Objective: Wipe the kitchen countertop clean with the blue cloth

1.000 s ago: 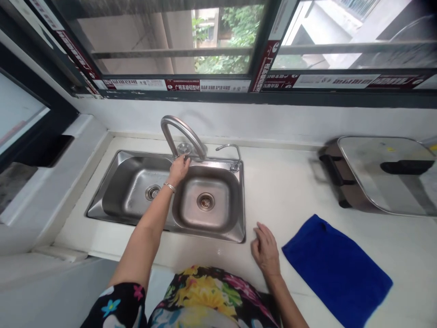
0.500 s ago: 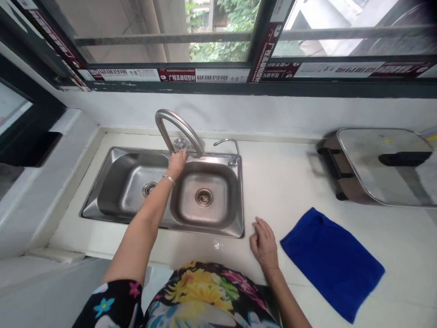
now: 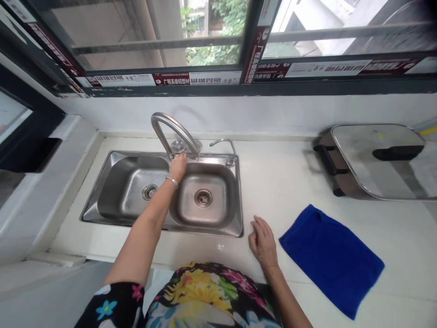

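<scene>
View: head camera, looking forward and down past the person's black floral top at a kitchen sink below a window.

Left hand: the left hand reaches out over the divider between the two bowls, a thin silver bangle on its wrist.

Left grip: fingers bunched together at the lower edge of a round brushed-steel disc; whether they are closed on it cannot be told from here.

Disc: it sits at the back of the sink, just in front of the base of a tall curved stainless gooseneck faucet.

Right hand: the right hand rests on the white stone tabletop, just beside the sink's front corner.

Right grip: open, fingers lightly curled, holding nothing.

Sink: a double-bowl stainless steel sink set into the tabletop, with a round drain in each bowl.

Small tap: a slim chrome tap stands on the sink's back edge, right of the faucet.

Cloth: a flat royal-blue microfibre cloth lies on the tabletop, right of the right hand and near it.

Pan: a dark electric pan with black handles, under a rounded-square steel lid, stands at the far right.

Window: a dark-framed sliding window with red-and-white printed film along its frame, green leaves showing outside.
</scene>
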A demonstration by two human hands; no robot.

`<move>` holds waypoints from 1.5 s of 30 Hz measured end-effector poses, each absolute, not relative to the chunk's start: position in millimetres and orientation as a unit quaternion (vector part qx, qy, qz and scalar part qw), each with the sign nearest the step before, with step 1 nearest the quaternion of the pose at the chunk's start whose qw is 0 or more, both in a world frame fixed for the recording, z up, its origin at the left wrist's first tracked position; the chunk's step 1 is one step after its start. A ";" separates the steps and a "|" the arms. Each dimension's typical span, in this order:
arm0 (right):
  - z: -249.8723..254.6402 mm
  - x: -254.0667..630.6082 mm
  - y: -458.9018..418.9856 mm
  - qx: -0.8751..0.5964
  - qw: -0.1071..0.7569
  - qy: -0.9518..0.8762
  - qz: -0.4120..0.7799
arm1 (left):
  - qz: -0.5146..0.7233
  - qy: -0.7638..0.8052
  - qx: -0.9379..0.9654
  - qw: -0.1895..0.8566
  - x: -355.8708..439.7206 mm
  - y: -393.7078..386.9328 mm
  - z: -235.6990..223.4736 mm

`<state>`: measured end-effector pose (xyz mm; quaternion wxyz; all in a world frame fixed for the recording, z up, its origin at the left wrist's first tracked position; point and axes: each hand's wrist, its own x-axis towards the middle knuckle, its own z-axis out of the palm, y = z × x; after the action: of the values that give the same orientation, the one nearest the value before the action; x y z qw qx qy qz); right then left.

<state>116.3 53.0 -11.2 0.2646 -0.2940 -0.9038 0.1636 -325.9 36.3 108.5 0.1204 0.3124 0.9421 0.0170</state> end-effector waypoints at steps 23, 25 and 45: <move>-15.5 115.5 54.5 -0.288 0.282 -0.898 0.176 | 0.027 0.951 0.290 0.100 -328.6 37.1 107.5; -15.9 115.5 54.5 -0.288 0.283 -0.898 0.177 | 0.026 0.951 0.290 0.100 -328.5 36.9 108.2; -14.2 115.6 55.2 -0.289 0.281 -0.897 0.179 | 0.031 0.944 0.308 0.114 -336.5 33.8 110.3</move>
<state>115.6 55.2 -14.2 0.2814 -0.2885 -0.8975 0.1792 -336.5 33.8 110.3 0.1136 0.3084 0.9440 0.0307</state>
